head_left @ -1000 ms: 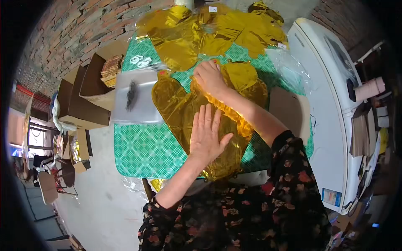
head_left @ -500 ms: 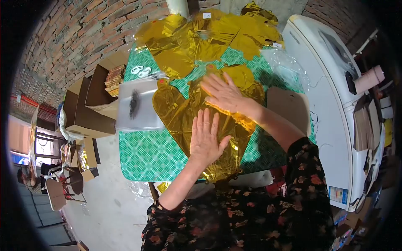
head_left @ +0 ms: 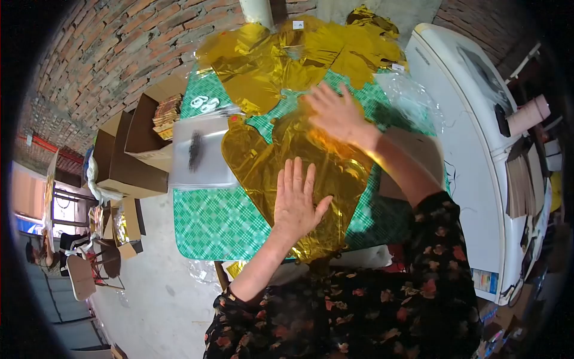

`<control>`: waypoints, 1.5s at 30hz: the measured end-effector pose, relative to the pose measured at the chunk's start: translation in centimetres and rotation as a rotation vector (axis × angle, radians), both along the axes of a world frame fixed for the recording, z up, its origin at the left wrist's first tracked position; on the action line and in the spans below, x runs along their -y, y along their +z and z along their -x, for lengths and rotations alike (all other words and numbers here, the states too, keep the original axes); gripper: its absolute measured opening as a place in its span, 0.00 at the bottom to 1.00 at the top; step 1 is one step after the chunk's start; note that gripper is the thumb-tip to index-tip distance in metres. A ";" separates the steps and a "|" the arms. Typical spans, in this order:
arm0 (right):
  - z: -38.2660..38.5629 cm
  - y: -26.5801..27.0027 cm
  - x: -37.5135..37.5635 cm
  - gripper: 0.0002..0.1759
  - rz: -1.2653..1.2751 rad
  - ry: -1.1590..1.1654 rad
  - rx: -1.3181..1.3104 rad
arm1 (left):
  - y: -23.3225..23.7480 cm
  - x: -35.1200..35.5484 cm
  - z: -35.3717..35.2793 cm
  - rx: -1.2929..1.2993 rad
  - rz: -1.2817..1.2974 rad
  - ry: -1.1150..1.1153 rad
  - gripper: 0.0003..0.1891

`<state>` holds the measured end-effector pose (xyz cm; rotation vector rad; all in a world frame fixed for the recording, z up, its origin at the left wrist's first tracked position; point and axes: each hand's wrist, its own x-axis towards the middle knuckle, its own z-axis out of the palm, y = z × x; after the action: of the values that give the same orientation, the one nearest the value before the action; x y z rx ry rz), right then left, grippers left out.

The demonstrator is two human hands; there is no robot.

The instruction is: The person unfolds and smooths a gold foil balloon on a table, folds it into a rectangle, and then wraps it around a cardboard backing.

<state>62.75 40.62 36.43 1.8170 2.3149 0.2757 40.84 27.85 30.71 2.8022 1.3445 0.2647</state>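
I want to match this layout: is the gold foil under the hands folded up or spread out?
Spread out, though wrinkled: the gold foil lies broad across the green tablecloth, its rounded outline showing.

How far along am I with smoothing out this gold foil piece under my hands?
Already done, it seems: the foil piece lies spread out on the green cloth. In hand: your left hand lies open on it, while your right hand, blurred, is over its upper part. Left, probably: wrinkles show at its near end, so it doesn't look fully smooth.
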 end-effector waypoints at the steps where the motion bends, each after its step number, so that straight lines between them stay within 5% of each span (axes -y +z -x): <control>1: 0.8 -1.4 1.7 0.38 -0.023 0.085 -0.110 | 0.0 0.1 0.0 -0.005 0.001 0.001 0.46; 9: 0.7 -6.1 8.9 0.36 -0.052 0.090 -0.396 | -0.7 0.1 0.1 0.092 -0.035 -0.020 0.46; 18: 1.0 -5.2 9.0 0.39 0.030 0.034 -0.392 | 3.5 -5.1 -1.2 0.365 -0.176 -0.057 0.38; 21: 1.1 -4.4 8.8 0.38 0.172 -0.017 -0.141 | 2.3 -9.4 -3.3 0.450 -0.137 -0.114 0.33; 23: 0.4 -7.4 8.5 0.37 -0.066 0.072 -0.377 | -0.3 -12.1 -4.6 0.487 -0.115 -0.145 0.31; 32: 0.7 -5.1 8.8 0.38 0.076 0.041 -0.339 | -2.1 -13.0 -5.2 0.140 -0.005 0.000 0.33; 38: -0.7 -4.7 7.8 0.43 0.098 -0.052 -0.783 | -2.2 -13.0 -5.2 0.147 -0.019 0.004 0.32; 45: -0.9 -3.3 5.5 0.39 0.128 -0.022 -0.462 | -2.0 -12.7 -5.3 0.077 -0.049 0.003 0.35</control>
<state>63.69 35.12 33.08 2.0053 2.5222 -0.3254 46.18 40.60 28.74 2.7976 1.3448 0.4060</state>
